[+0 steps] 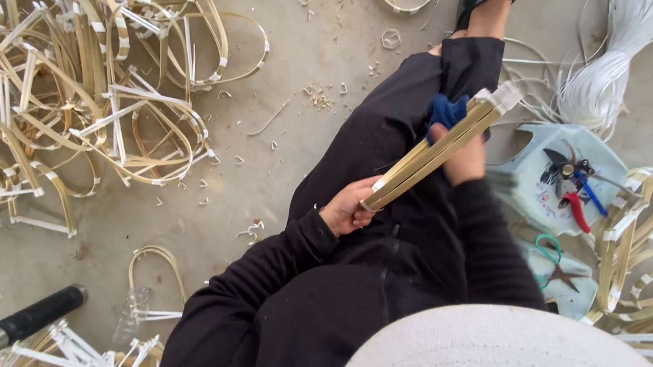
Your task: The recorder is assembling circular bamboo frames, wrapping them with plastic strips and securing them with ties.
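A bundle of flat bamboo strips (440, 148) with white-taped ends lies slanted across my lap. My left hand (349, 206) grips its near end. My right hand (464, 156) is closed around the middle of the bundle, a blue cloth (447, 110) just beyond its fingers. I sit on a concrete floor in dark clothes, one leg stretched out ahead.
A big heap of bent, taped bamboo loops (83, 85) covers the floor at left. At right a pale plastic stool (553, 182) carries pruning shears (572, 187) with red and blue handles; green-handled scissors (552, 261) lie nearer. White cord bundle (605, 72) at top right. Black cylinder (31, 316) at bottom left.
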